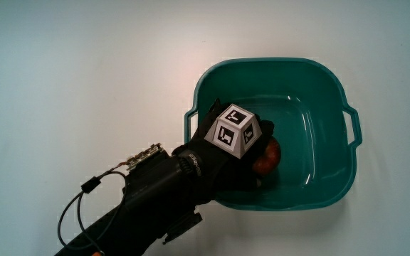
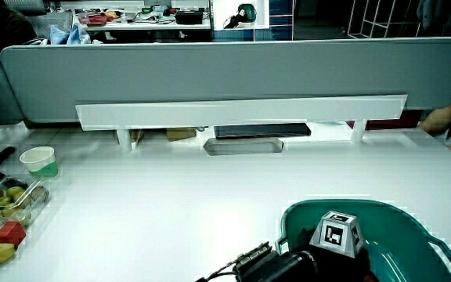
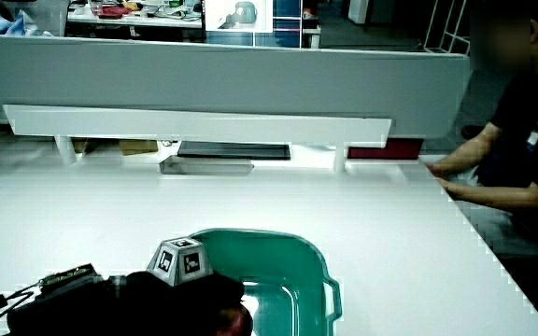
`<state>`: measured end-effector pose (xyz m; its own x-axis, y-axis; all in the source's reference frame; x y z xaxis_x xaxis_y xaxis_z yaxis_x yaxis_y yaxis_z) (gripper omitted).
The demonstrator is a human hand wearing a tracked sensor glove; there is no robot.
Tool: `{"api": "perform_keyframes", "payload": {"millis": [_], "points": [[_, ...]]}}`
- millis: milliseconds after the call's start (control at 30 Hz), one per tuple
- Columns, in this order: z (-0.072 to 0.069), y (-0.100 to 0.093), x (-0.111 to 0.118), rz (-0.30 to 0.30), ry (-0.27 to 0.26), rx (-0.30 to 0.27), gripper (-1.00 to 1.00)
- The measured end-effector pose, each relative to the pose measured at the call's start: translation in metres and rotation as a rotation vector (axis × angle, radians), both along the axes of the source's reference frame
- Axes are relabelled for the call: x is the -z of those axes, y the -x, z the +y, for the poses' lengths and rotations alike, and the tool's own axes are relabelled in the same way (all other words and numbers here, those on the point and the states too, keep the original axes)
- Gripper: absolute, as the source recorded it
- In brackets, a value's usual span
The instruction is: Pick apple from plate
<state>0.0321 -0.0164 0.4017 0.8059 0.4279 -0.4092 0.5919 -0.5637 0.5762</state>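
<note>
Apple (image 1: 267,158) is seen in the main view lying inside the teal basin (image 1: 333,85), near the basin wall closest to the person, and it is covered and grasped by the gloved hand (image 1: 237,153). In both side views the hand (image 2: 319,254) (image 3: 190,289) is reached over that same basin (image 2: 413,223) (image 3: 292,247) rim; a red bit of apple (image 3: 236,322) is shown under the fingers in a side view.

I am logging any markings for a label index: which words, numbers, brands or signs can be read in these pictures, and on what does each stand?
No word, number or brand can be read.
Patterned cube on the back of the hand: black-and-white square marker patterns only, no letters.
Teal basin, apple and white table: no marking seen.
Paper cup in a side view: no readable print.
</note>
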Motion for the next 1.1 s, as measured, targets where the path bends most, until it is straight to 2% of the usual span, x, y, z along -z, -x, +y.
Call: {"api": "perform_keyframes", "payload": {"millis": [167,233,567,800,833,867,967,1000,1033,1100], "points": [[0.000,0.001,0.003,0.010,-0.013,0.003,0.92],[0.001,0.001,0.003,0.027,-0.035,-0.003,1.00],[0.003,0.004,0.005,0.076,-0.072,0.007,1.00],[0.000,0.008,0.018,0.140,-0.128,0.005,1.00],[-0.001,0.010,0.021,0.139,-0.121,0.017,1.00],[-0.002,0.012,0.020,0.157,-0.143,0.002,1.00],[-0.004,0.019,0.033,0.162,-0.137,0.024,1.00],[-0.005,0.021,0.037,0.169,-0.182,0.012,1.00],[-0.006,0.023,0.041,0.181,-0.175,0.020,1.00],[-0.008,0.028,0.046,0.181,-0.246,0.015,1.00]]}}
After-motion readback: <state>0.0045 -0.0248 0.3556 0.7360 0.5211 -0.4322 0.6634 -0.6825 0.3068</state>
